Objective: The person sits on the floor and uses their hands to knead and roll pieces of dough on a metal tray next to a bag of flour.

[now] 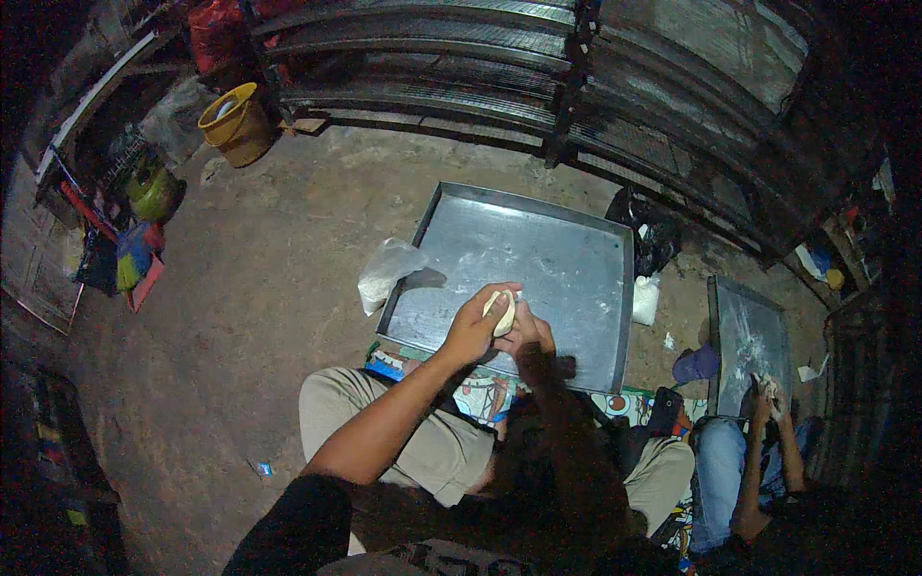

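Over the near part of a large metal tray (538, 250), both my hands meet around a small pale lump of dough (501, 313). My left hand (473, 324) wraps its fingers and thumb about the lump from the left. My right hand (530, 334) presses against it from the right, partly in shadow, its fingers bent. White powdery smears streak the tray's bottom. Beside the tray's left wall sits a clear plastic bag with white contents (387, 275).
At the right, a co-worker's hands (766, 396) work over a second metal tray (744, 331). A white packet (646, 300) and black bag (657, 248) lie between the trays. A yellow bucket (237, 127) stands far left, near dark racks (432, 101). A phone (664, 411) lies by my right leg.
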{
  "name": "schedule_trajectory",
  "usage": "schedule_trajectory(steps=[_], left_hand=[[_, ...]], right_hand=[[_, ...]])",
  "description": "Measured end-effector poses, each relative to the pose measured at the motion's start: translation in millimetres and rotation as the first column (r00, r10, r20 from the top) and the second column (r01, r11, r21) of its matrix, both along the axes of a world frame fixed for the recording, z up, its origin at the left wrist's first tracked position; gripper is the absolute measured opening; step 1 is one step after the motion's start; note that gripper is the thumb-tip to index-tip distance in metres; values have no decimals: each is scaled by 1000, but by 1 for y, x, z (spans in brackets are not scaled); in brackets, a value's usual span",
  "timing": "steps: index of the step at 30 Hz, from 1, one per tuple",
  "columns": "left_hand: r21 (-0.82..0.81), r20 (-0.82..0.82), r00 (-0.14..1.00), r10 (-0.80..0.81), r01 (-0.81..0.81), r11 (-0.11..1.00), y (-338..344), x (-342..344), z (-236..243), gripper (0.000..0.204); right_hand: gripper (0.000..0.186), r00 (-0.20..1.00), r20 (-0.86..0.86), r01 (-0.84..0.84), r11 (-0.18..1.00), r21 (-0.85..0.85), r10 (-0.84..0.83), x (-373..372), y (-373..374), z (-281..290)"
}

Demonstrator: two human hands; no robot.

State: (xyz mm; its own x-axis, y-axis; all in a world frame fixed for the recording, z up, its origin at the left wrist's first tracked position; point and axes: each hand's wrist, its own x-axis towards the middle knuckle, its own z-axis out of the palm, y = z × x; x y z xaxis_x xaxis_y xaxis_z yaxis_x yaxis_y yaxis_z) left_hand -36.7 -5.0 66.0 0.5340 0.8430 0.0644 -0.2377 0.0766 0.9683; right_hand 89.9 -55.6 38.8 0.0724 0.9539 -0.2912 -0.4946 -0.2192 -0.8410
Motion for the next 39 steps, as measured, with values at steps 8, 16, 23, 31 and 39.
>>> schedule_trajectory(steps=[8, 16, 23, 31, 39], left_hand=[[-109, 129, 972, -196, 210, 972, 6, -4, -5, 40], [200, -161, 987, 14, 18, 980, 4, -2, 0, 58], [426, -288, 953, 93, 41, 904, -1, -6, 17, 58], [540, -169, 963, 208, -86, 837, 2, -5, 14, 35], [617, -192, 920, 341, -157, 771, -4, -3, 14, 24]], right_hand=[[40, 846, 520, -349, 863, 365, 122, 14, -3, 14], [41, 978, 169, 55, 936, 348, -121, 2, -7, 28], [40, 929, 311, 97, 941, 323, -202, 16, 5, 16], [30, 809, 519, 68, 920, 385, -277, 23, -9, 52], [15, 776, 564, 60, 922, 382, -283, 26, -9, 52]])
